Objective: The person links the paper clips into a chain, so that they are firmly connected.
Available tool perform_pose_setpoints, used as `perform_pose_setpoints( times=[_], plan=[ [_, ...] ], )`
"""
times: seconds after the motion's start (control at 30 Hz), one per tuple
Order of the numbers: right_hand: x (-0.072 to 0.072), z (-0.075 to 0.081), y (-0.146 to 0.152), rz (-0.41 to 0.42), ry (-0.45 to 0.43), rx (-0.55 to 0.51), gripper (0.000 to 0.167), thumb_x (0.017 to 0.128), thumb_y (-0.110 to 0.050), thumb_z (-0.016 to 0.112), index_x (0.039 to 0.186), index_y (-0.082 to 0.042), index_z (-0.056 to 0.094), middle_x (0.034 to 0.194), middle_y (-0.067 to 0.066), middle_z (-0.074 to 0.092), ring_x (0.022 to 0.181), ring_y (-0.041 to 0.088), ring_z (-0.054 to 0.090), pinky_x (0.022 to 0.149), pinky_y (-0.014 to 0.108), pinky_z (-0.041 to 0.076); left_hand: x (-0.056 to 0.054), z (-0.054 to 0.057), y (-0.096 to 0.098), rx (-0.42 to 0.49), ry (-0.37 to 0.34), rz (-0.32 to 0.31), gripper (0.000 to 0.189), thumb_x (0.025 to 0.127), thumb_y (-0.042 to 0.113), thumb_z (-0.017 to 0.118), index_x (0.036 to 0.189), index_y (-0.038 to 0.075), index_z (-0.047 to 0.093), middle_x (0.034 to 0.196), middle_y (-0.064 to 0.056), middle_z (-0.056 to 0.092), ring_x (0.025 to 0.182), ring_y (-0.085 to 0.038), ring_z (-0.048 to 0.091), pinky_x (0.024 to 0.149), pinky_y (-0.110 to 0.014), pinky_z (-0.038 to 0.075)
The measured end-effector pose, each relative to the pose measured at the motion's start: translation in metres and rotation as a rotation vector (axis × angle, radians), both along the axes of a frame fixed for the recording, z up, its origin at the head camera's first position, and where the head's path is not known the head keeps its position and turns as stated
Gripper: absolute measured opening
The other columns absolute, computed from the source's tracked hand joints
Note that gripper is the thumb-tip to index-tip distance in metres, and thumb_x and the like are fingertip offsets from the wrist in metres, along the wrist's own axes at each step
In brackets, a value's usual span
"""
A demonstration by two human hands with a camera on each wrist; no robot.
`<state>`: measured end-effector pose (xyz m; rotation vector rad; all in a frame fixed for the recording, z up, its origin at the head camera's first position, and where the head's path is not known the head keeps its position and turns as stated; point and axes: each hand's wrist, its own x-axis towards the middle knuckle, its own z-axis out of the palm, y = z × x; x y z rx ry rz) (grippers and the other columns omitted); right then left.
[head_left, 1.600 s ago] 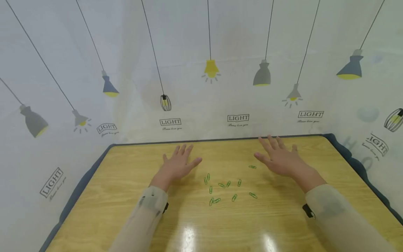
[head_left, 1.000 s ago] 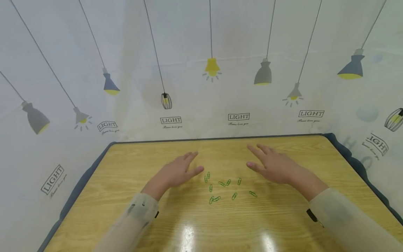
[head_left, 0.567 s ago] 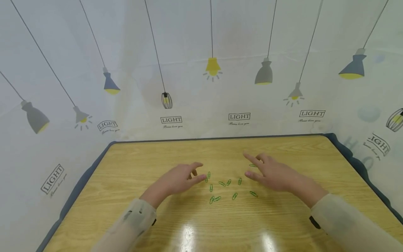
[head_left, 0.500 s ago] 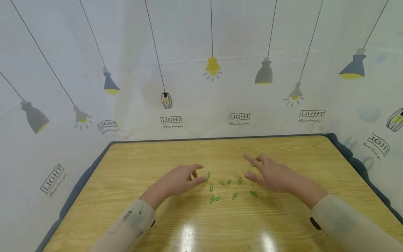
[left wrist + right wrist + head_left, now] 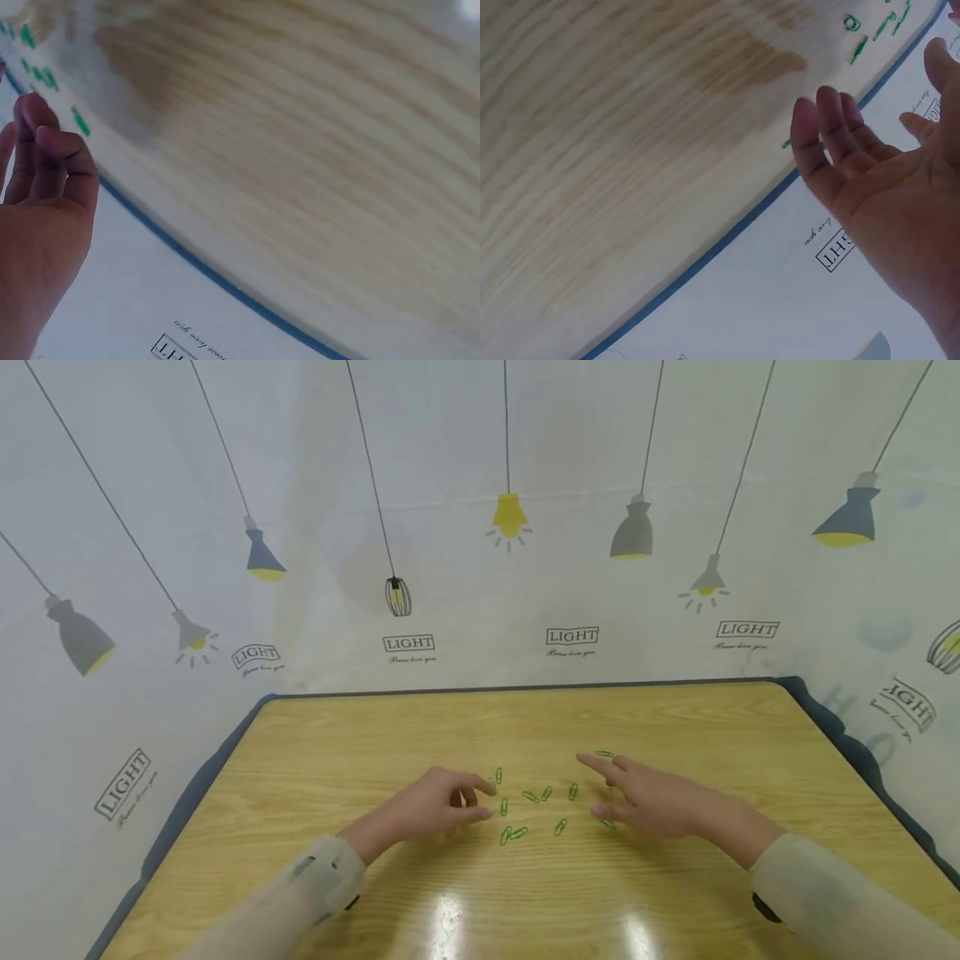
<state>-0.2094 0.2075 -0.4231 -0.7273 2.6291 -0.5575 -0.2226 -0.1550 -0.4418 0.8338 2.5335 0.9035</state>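
Several green paper clips [image 5: 560, 827] lie scattered on the wooden table [image 5: 420, 902] between my two hands. My left hand [image 5: 431, 806] hovers at the left side of the group, fingers bent, with a gap between thumb and forefinger. Its fingertips are close to a paper clip [image 5: 504, 807], and another clip behind them is partly hidden. My right hand [image 5: 660, 797] is at the right side, forefinger extended and thumb apart, holding nothing. One paper clip [image 5: 604, 753] lies just beyond its fingers; another [image 5: 608, 824] shows partly beneath its thumb. Neither palm holds anything in the wrist views.
A white sheet [image 5: 465, 460] printed with hanging lamps and the word LIGHT stands behind and beside the table. A dark blue edge [image 5: 360, 695] runs along the table's rim. Light glares off the near part of the tabletop.
Both hands have come back from the far edge and lowered toward the paper clips. The left fingers have bent, and the right fingers have drawn in from their wide spread. The clips stay put.
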Motion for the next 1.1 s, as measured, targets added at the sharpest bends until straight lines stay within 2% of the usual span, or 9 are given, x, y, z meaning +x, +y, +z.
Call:
perform_pose_setpoints(
  times=[0.13,0.23,0.33,0.47,0.6,0.73,0.9,1.1],
  plan=[
    [-0.001,-0.008,0.002,0.024,-0.058,-0.057,0.075,0.107,-0.041,0.065,0.168,-0.015,0.029,0.136,0.018,0.059,0.109,0.020,0.063,0.100,0.053,0.056,0.001,-0.009,0.002,0.057,-0.022,0.038,0.032,0.102,0.031,0.075,0.129,0.014,0.076,0.095,0.004,0.074,0.071,-0.010,0.063,0.063,-0.024,0.054],
    [0.000,-0.013,0.003,0.037,-0.104,-0.110,0.071,0.104,-0.034,0.070,0.163,-0.012,0.037,0.132,0.013,0.062,0.112,0.019,0.062,0.101,0.052,0.055,0.002,-0.016,0.006,0.088,-0.032,0.043,0.032,0.099,0.031,0.079,0.126,0.013,0.077,0.091,0.005,0.073,0.071,-0.007,0.062,0.061,-0.023,0.054],
    [0.000,-0.016,0.004,0.051,-0.133,-0.148,0.065,0.102,-0.030,0.073,0.158,-0.011,0.044,0.130,0.011,0.063,0.113,0.020,0.063,0.100,0.050,0.055,0.004,-0.021,0.009,0.083,-0.032,0.027,0.032,0.096,0.031,0.081,0.124,0.015,0.078,0.089,0.007,0.073,0.073,-0.005,0.063,0.065,-0.022,0.054],
    [-0.002,-0.022,0.008,0.079,-0.082,-0.158,0.058,0.101,-0.028,0.075,0.151,-0.011,0.051,0.129,0.009,0.061,0.107,0.015,0.061,0.091,0.036,0.057,0.007,-0.025,0.013,0.069,-0.044,0.005,0.033,0.095,0.029,0.083,0.125,0.017,0.078,0.087,0.010,0.071,0.075,-0.002,0.063,0.072,-0.021,0.055],
    [-0.005,-0.027,0.013,0.093,-0.038,-0.179,0.051,0.100,-0.025,0.076,0.146,-0.013,0.057,0.126,0.006,0.058,0.097,0.010,0.055,0.081,0.025,0.051,0.009,-0.024,0.013,0.065,-0.045,0.011,0.032,0.094,0.027,0.084,0.124,0.016,0.079,0.087,0.009,0.071,0.075,-0.003,0.062,0.074,-0.022,0.055],
    [-0.007,-0.033,0.016,0.084,-0.058,-0.225,0.044,0.101,-0.024,0.075,0.142,-0.014,0.062,0.121,0.003,0.057,0.090,0.009,0.050,0.074,0.023,0.046,0.010,-0.024,0.013,0.039,-0.025,0.032,0.029,0.093,0.030,0.084,0.120,0.019,0.081,0.090,0.011,0.073,0.078,-0.002,0.063,0.075,-0.022,0.056],
    [-0.009,-0.039,0.021,0.081,-0.077,-0.273,0.037,0.102,-0.025,0.073,0.137,-0.018,0.067,0.120,0.000,0.057,0.088,0.008,0.048,0.072,0.023,0.044,0.010,-0.027,0.016,-0.009,0.002,0.044,0.027,0.091,0.038,0.085,0.116,0.029,0.083,0.086,0.016,0.070,0.076,0.000,0.060,0.072,-0.021,0.053],
    [-0.011,-0.047,0.025,0.092,-0.046,-0.315,0.018,0.101,-0.026,0.074,0.118,-0.019,0.070,0.122,0.001,0.055,0.085,0.006,0.047,0.071,0.023,0.045,0.012,-0.026,0.022,-0.046,-0.004,0.058,0.024,0.091,0.040,0.085,0.113,0.031,0.083,0.082,0.016,0.068,0.072,-0.001,0.054,0.065,-0.020,0.047]
  ],
)
